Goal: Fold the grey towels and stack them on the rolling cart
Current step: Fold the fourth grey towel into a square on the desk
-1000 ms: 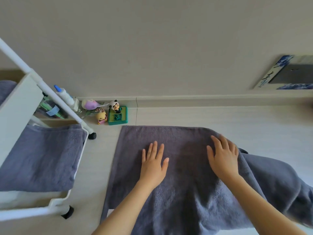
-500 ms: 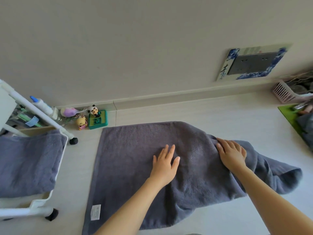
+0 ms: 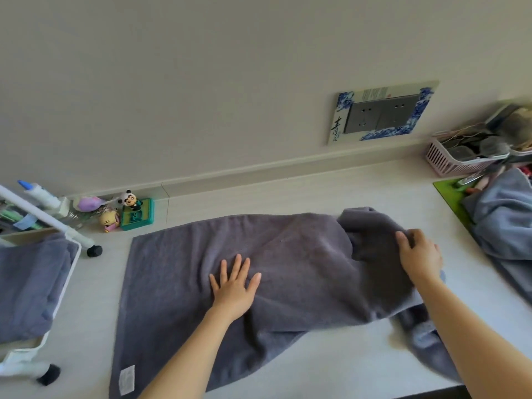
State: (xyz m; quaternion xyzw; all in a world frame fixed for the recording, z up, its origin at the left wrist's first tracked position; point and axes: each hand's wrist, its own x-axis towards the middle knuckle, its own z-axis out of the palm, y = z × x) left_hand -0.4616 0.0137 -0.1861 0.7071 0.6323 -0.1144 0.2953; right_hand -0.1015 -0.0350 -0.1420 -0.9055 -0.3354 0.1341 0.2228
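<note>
A grey towel (image 3: pixel 184 272) lies spread on the pale table, flat on its left half and bunched on the right. My left hand (image 3: pixel 234 282) presses flat on its middle with fingers spread. My right hand (image 3: pixel 420 254) rests on the rumpled right end, its fingertips curled into a raised fold of the cloth. A white label shows at the towel's near left corner. The white rolling cart (image 3: pixel 64 283) stands at the left with a folded grey towel (image 3: pixel 28 286) lying on its shelf.
Small toy figures (image 3: pixel 131 210) and a glue bottle (image 3: pixel 39 192) sit by the wall at the back left. A pink basket (image 3: pixel 457 159) of clutter and a blue-grey cloth heap (image 3: pixel 503 217) on a green mat (image 3: pixel 449 191) fill the right side. The table's near edge runs along the bottom right.
My view has swung to the right, so the cart sits further left. My right hand has slid right along the towel to its bunched end and curled into a fold. My left hand stays pressed flat.
</note>
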